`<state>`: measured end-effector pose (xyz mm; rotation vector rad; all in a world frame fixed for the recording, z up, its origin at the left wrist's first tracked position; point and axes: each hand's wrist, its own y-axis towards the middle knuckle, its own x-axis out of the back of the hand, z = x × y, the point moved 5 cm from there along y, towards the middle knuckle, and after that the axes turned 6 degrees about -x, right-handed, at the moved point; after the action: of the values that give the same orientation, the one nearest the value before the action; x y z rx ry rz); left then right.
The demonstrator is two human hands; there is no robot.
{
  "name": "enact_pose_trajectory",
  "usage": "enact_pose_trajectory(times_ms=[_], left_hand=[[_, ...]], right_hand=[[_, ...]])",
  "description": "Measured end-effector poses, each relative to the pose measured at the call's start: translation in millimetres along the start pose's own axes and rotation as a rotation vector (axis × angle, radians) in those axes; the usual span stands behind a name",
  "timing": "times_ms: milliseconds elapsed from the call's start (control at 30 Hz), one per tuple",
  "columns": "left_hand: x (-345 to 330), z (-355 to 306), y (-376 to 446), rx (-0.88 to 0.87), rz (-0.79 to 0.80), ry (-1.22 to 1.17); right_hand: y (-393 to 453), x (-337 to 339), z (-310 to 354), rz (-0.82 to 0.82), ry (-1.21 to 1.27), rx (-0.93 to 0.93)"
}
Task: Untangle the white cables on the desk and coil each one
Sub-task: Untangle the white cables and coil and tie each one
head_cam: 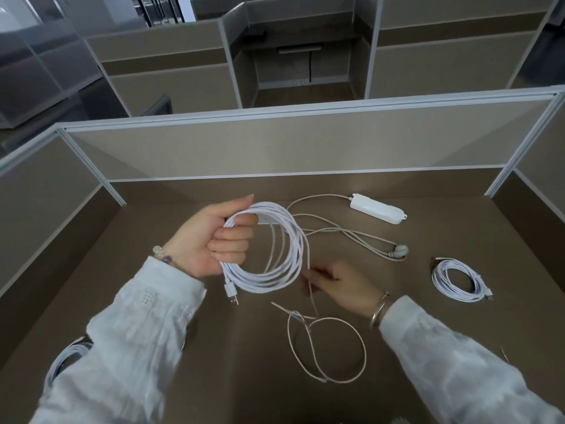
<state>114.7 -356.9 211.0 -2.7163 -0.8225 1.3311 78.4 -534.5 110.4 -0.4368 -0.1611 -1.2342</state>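
My left hand (214, 237) is raised over the desk and grips a round coil of white cable (272, 280); its USB plug (231, 293) hangs below my palm. A loose strand of the same cable drops from the coil's right side, and my right hand (336, 284) pinches that strand low down. Below it the strand runs into a loose loop with a knot (330, 347) lying on the desk. A finished white coil (458, 281) lies at the right. Another white coil (65, 359) shows at the lower left, partly hidden by my sleeve.
A white power strip (377, 208) lies at the back of the brown desk (428, 332), its beige cord (345, 232) trailing to a plug (399, 251). Beige partition walls (275, 148) close the desk at the back and both sides.
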Motion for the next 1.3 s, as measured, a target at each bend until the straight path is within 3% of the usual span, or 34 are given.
enact_pose_trajectory(times_ms=[67, 233, 400, 600, 733, 1067, 1200, 1300], left_hand=[[7.8, -4.3, -3.3, -0.053, 0.029, -0.084], [36.6, -20.9, -14.4, -0.311, 0.037, -0.297], [56.4, -36.6, -26.8, -0.525, -0.023, -0.413], [54.5, -45.1, -36.6, -0.795, -0.46, -0.279], [46.7, -38.8, -30.6, -0.78, -0.569, -0.054], [19.2, -13.7, -9.2, -0.689, -0.786, 0.505], [-4.3, 6.5, 3.6, -0.587, -0.785, 0.701], [-16.6, 23.3, 13.5, -0.423, -0.667, 0.702]], right_hand=[[0.1, -6.0, -14.4, -0.015, 0.113, -0.029], [-4.5, -15.3, -45.1, -0.088, 0.116, -0.026], [-5.1, -20.2, -65.1, -0.118, -0.058, -0.009], [-12.7, -9.3, -64.2, -0.307, -0.204, 0.021], [-28.2, -11.4, -24.0, -0.381, -0.257, 0.133], [-61.3, -18.3, 95.4, -0.356, -0.472, 0.382], [-60.5, -9.9, 119.3, -0.377, -0.51, 0.439], [-55.0, 0.7, 124.7, -0.393, -0.501, 0.445]])
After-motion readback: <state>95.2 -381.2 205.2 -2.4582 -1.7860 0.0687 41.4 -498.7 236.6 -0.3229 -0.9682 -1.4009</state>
